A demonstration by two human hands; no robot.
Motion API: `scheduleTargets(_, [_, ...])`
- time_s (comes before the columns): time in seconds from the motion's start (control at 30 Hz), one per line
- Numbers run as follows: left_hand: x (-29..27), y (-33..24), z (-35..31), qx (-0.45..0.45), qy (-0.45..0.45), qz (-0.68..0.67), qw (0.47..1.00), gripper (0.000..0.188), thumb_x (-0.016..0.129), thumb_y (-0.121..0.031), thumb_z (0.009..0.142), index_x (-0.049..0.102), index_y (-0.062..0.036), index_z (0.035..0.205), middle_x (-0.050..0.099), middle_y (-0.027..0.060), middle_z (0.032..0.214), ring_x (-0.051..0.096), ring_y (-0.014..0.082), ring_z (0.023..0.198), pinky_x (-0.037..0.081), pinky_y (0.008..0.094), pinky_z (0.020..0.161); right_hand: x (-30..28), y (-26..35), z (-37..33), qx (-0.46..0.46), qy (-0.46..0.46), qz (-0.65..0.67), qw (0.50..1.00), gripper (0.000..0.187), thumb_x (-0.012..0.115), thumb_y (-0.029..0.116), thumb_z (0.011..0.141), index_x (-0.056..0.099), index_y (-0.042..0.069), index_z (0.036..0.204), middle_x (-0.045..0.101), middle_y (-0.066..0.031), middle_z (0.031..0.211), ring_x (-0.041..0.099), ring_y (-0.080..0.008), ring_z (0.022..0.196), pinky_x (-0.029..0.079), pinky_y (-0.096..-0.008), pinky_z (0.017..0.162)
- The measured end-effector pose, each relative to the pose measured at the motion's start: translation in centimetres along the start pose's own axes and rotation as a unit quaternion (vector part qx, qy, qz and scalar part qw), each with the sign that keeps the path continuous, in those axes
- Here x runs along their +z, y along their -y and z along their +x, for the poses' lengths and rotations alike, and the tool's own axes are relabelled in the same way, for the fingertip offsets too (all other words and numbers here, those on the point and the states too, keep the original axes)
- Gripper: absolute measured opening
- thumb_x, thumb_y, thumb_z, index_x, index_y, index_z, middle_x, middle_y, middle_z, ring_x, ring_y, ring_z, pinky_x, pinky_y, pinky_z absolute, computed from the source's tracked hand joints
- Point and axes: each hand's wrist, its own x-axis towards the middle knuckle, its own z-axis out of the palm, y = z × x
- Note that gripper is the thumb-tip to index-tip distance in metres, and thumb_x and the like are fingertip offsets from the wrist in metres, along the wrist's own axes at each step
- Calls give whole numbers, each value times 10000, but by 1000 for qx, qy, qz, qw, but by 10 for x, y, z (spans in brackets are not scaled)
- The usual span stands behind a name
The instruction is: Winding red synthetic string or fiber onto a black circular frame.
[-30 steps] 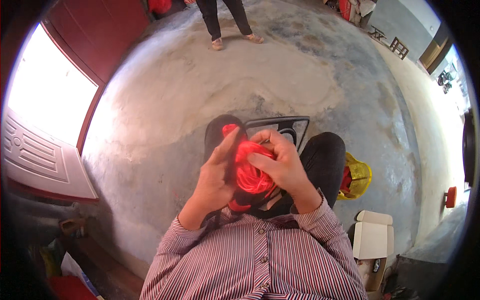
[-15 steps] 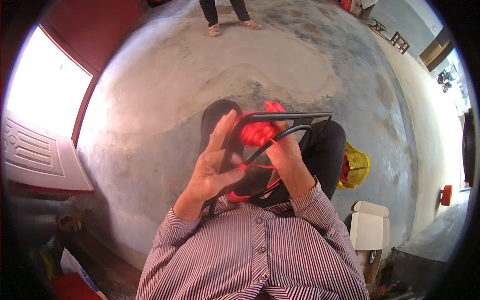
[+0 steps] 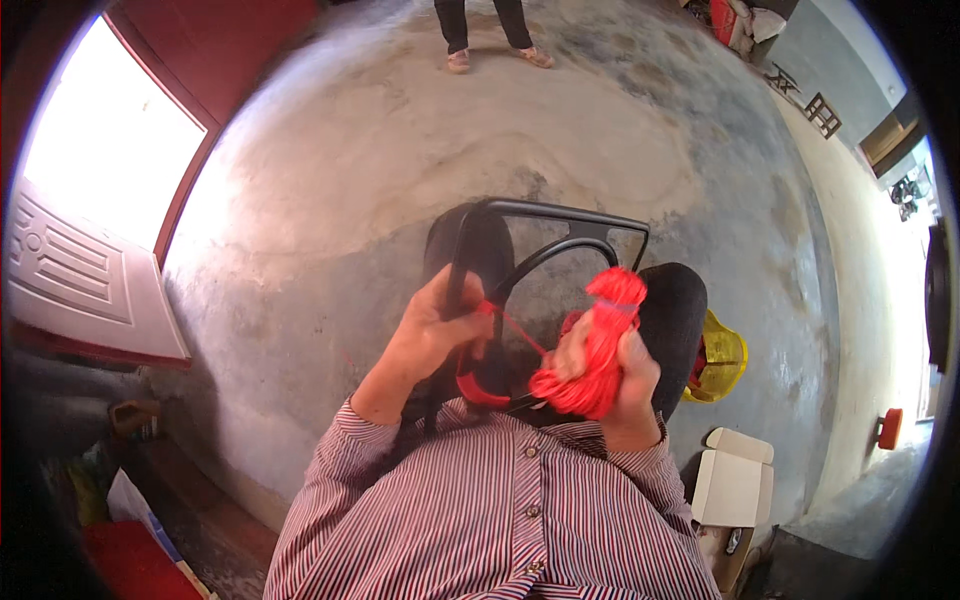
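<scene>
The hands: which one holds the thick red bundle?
The right hand holds the red bundle; the left hand is at the black frame, with a thin red strand stretching between the two.

The bundle of cord point(image 3: 605, 365) was bright red, and the frame point(image 3: 570, 213) was black. Narrow white, red and dark stripes ran over the person's shirt point(image 3: 430, 500); the trousers point(image 3: 675, 320) were black. The container point(image 3: 730, 372) was yellow, the box point(image 3: 733, 490) off-white. Mottled grey and pale tan covered the floor point(image 3: 330, 190).
</scene>
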Motion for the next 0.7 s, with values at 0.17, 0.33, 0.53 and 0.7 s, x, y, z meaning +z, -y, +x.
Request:
scheduleTargets(0.17, [5, -4, -1, -27, -34, 34, 998, 130, 604, -18, 837, 567, 6, 959, 623, 110, 770, 596, 170, 619, 484, 282, 592, -26, -1, 19, 50, -120, 157, 979, 332, 511, 213, 918, 488, 11, 1181, 608, -127, 990, 606, -249, 894, 479, -402, 835])
scheduleTargets(0.33, [10, -9, -3, 39, -43, 222, 973, 190, 626, -1, 782, 626, 22, 971, 616, 131, 1128, 612, 205, 958, 466, 329, 861, 23, 25, 29, 48, -47, -187, 980, 419, 585, 47, 836, 457, -24, 1229, 604, -114, 1091, 603, -175, 984, 473, -294, 857])
scheduleTargets(0.53, [35, -30, -4, 214, -17, 335, 918, 327, 661, -18, 746, 648, -8, 1073, 293, 166, 1482, 429, 273, 1267, 326, 387, 1047, 37, 32, 51, 12, -16, -470, 882, 381, 644, 48, 818, 495, -36, 1159, 652, -102, 965, 631, -160, 873, 496, -276, 747])
scheduleTargets(0.7, [3, -5, 1, 255, 112, 139, 950, 562, 656, 19, 728, 519, 18, 1273, 215, 143, 1516, 298, 265, 1365, 252, 350, 1087, -44, -22, 38, 56, 4, -20, 998, 279, 546, 151, 897, 588, -30, 1106, 631, -120, 1057, 603, -188, 985, 472, -319, 865])
